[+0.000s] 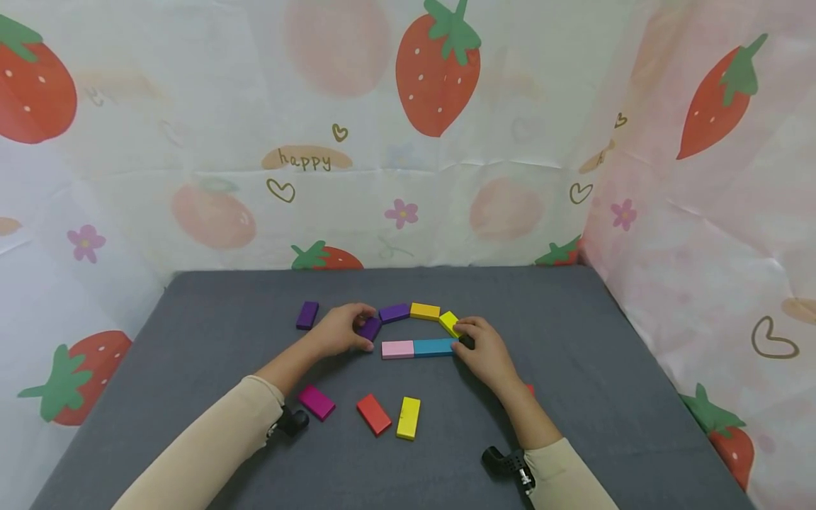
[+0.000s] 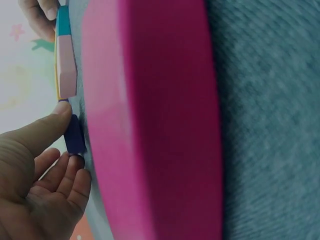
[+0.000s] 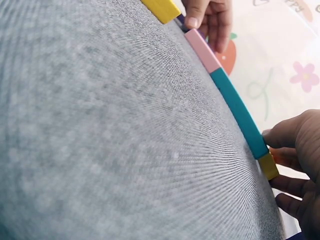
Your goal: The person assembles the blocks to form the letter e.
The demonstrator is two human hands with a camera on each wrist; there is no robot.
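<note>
My left hand [image 1: 341, 330] pinches a small purple block [image 1: 370, 329] between thumb and fingers; the left wrist view shows the thumb at one end of this purple block [image 2: 74, 136] and the fingertips at the other. My right hand [image 1: 487, 352] curls round the far end of a yellow block [image 1: 448, 322], its thumb by the right end of a blue block [image 1: 433, 347]. A pink block [image 1: 397, 350] adjoins the blue one. Behind them, a second purple block [image 1: 394, 313] and an orange-yellow block [image 1: 425, 311] form a curved row with the held blocks.
Another purple block [image 1: 307, 315] lies left of my left hand. Nearer me are a magenta block [image 1: 316, 402], a red block [image 1: 373, 414] and a yellow block [image 1: 409, 418]. A red piece [image 1: 530, 389] shows partly behind my right wrist. Strawberry-patterned cloth [image 1: 433, 205] borders the grey table [image 1: 574, 439].
</note>
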